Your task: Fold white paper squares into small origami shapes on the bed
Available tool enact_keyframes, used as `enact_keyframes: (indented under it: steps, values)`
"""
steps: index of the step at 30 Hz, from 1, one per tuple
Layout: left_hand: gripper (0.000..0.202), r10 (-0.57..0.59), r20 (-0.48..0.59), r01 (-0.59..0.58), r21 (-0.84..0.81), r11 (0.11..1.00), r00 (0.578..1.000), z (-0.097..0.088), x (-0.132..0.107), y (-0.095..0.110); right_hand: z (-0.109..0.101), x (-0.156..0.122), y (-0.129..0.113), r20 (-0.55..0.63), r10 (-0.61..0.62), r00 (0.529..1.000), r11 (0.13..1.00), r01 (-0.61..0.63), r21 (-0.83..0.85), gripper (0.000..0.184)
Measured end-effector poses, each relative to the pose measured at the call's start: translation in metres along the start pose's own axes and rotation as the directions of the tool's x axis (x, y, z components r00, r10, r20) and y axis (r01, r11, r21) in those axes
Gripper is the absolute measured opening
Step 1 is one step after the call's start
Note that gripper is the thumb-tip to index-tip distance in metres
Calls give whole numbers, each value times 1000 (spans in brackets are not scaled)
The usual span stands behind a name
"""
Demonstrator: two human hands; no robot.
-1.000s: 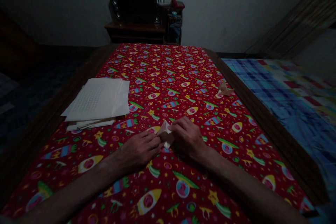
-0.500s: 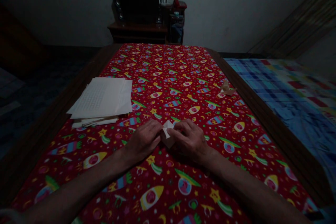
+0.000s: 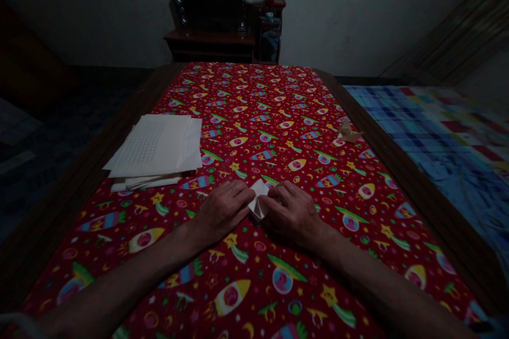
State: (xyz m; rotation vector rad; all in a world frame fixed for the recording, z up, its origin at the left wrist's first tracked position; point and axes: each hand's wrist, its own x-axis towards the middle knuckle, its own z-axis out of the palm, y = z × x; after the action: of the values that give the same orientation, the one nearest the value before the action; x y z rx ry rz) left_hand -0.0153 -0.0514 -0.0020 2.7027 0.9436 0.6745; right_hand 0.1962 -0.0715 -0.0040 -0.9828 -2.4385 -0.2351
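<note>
White paper, apparently in mid-fold, with two hands on it

At the left, a stack of papers (image 3: pixel 159 143) lies on the red tablecloth (image 3: pixel 262 270), its sheets fanned unevenly and the top ones printed. Right of it and nearer the person, the left hand (image 3: pixel 223 211) is grasping one side of the white paper (image 3: pixel 260 190), fingers bent over its left edge; its thumb is hidden. The paper sits between the hands, low over the cloth, with a dark crease or opening facing the person. The right hand (image 3: pixel 293 213) is grasping the opposite side, thumb in front and fingers curled behind. Further right and farther off, a small tan folded shape (image 3: pixel 349 132) stands by the cloth's edge, well apart from both hands.

The step in hand looks like shaping or pressing a fold. The next move seems to call for a steady left hold and light, even right thumb pressure, lest the small paper crumple or slip
</note>
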Motion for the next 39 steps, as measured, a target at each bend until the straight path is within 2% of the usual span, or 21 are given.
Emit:
enact_keyframes:
  steps: [6,11,15,18,22,24,26,30,39]
  values:
    - [12,82,27,-83,21,996,996,-1,-1,-1,-2,-3,0,81,-45,996,998,48,-43,11]
    - [16,75,53,-72,-49,996,996,-2,-4,-3,-9,-6,2,128,-141,982,990,137,39,16]
    - [16,80,32,-78,-48,996,996,-2,-5,-4,-12,-7,3,138,-153,979,987,142,80,16]
    - [18,98,34,-99,31,995,995,-3,-5,-3,-12,-7,3,163,-132,978,989,119,90,18]
    - [21,176,46,-182,197,964,983,-5,-5,-2,-10,-7,2,195,-80,978,995,65,80,23]
    - [25,188,55,-195,233,953,981,-6,-5,-2,-8,-8,1,184,-44,982,997,31,73,18]
    - [31,189,71,-201,250,947,979,-7,-3,-1,-5,-10,1,173,-23,985,998,13,59,13]
    - [44,177,172,-213,222,952,969,-5,-1,-3,-1,-12,2,162,-38,986,999,32,45,11]
    - [64,74,264,-123,176,977,962,-4,0,-8,0,-9,0,131,-82,988,996,76,50,14]
